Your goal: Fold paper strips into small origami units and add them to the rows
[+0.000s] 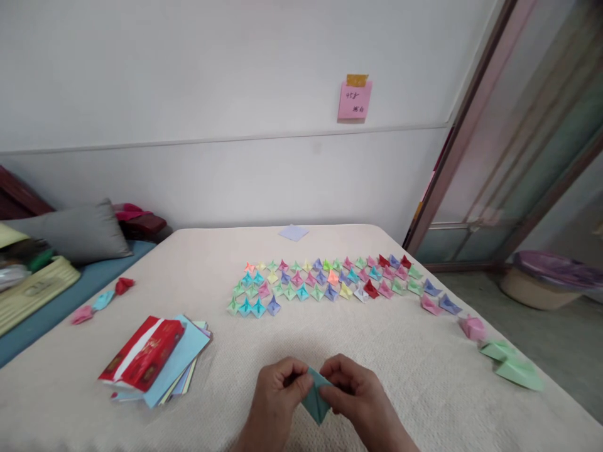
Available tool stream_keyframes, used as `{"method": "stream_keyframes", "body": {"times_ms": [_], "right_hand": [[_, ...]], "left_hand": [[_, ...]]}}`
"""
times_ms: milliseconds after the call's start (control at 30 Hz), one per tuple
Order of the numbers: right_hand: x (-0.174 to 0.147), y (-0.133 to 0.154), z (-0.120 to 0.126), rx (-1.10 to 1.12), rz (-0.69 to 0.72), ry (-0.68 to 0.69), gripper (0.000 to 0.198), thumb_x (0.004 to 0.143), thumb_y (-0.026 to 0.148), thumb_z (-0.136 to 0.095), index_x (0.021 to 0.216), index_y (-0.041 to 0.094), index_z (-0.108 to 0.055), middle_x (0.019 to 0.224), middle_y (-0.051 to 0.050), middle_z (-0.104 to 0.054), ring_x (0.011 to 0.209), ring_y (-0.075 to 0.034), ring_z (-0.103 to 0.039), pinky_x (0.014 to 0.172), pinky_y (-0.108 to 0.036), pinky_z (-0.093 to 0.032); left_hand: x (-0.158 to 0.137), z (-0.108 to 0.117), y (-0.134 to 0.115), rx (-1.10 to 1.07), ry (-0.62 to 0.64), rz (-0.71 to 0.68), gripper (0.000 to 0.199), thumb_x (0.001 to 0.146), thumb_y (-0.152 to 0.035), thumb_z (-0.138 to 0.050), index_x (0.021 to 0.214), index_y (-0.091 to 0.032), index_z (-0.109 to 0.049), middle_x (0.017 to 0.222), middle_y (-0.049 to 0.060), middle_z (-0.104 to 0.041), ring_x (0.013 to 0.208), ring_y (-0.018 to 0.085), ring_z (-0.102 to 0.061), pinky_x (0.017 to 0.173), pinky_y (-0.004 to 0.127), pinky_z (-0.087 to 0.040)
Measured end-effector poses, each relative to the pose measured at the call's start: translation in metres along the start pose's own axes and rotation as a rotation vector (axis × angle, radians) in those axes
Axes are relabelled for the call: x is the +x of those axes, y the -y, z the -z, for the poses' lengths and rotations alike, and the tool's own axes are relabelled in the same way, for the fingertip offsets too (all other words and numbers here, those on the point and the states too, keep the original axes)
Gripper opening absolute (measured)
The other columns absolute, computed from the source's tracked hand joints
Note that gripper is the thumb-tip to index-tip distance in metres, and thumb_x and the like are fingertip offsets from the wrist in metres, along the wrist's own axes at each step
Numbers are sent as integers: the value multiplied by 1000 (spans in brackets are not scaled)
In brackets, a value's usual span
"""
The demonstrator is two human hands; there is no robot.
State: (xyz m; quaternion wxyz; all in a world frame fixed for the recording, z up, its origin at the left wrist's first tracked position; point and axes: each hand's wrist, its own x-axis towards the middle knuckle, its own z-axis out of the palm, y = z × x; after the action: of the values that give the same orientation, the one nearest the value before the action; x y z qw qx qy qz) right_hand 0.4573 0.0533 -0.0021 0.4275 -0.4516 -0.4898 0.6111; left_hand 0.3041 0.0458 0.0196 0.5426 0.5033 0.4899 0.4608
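Note:
Between my two hands is a teal piece of folded paper, creased down its middle and pointed at the bottom. My left hand pinches its left edge between thumb and fingers. On the other side, my right hand grips the right edge, thumb lying on the front. Just beyond them, several rows of small folded paper figures in many colours stand on the table cover. To the left lies a stack of coloured paper sheets, with a red and white packet on top.
A lilac square sheet lies at the table's far edge. Pink and green folded papers sit along the right edge, small folded pieces at the left. Beyond are a grey cushion, a wall note and a tub.

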Motion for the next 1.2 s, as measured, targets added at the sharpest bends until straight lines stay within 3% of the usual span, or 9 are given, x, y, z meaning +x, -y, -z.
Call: {"method": "stream_keyframes", "body": {"times_ms": [100, 300, 467, 600, 700, 900, 1000, 1200], "right_hand": [[2, 3, -1, 0, -90, 101, 14, 63, 28, -64, 67, 16, -60, 50, 2, -60, 44, -12, -52, 44, -22, -34], [-1, 5, -5, -48, -104, 65, 9, 61, 24, -62, 58, 16, -58, 42, 3, -57, 39, -10, -52, 41, -21, -33], [1, 2, -1, 19, -122, 125, 22, 66, 35, -67, 66, 14, -62, 44, 1, -62, 40, -12, -56, 42, -22, -38], [3, -1, 3, 85, -90, 59, 26, 68, 39, -70, 67, 14, -62, 46, 0, -64, 41, -12, -56, 41, -21, -38], [4, -2, 4, 112, -92, 28, 27, 66, 40, -71, 68, 15, -62, 45, 0, -64, 40, -12, -56, 40, -22, -37], [2, 3, 3, 70, 3, -31, 10, 65, 21, -67, 70, 16, -62, 47, 4, -60, 43, -10, -52, 45, -21, -36], [0, 8, 4, 118, 58, -84, 18, 64, 17, -66, 80, 20, -58, 47, 10, -53, 41, -9, -48, 43, -20, -33], [-1, 14, 5, 173, 40, 3, 16, 63, 16, -65, 70, 20, -52, 51, 8, -56, 41, -8, -47, 42, -20, -34]], "left_hand": [[1, 0, 1, -20, -11, 11, 18, 72, -28, -60, 60, -14, -58, 53, -3, -45, 54, 12, -39, 52, 24, -33], [1, -2, 5, 9, -10, 30, 23, 73, -30, -60, 56, -17, -50, 52, -5, -39, 52, 12, -37, 50, 24, -30], [4, 0, 11, -61, -68, 34, 26, 71, -31, -64, 54, -16, -51, 49, -5, -41, 49, 11, -38, 49, 23, -29], [2, -4, 6, -202, 63, 46, 16, 70, -27, -69, 70, -15, -58, 59, -1, -57, 54, 13, -51, 54, 25, -38], [0, -8, 2, -343, 156, 76, 24, 63, -19, -74, 79, -16, -57, 63, 0, -64, 55, 15, -57, 56, 27, -43], [3, -7, 8, -270, 41, 67, 39, 60, -14, -73, 94, -16, -53, 57, -5, -59, 51, 12, -53, 51, 22, -38], [1, -6, 9, -235, 9, -9, 46, 66, -18, -72, 107, -17, -51, 55, -9, -51, 50, 10, -46, 49, 21, -35], [-5, -6, 4, -203, 59, -66, 15, 75, -24, -67, 84, -16, -58, 67, -1, -59, 59, 12, -50, 54, 22, -40]]}}
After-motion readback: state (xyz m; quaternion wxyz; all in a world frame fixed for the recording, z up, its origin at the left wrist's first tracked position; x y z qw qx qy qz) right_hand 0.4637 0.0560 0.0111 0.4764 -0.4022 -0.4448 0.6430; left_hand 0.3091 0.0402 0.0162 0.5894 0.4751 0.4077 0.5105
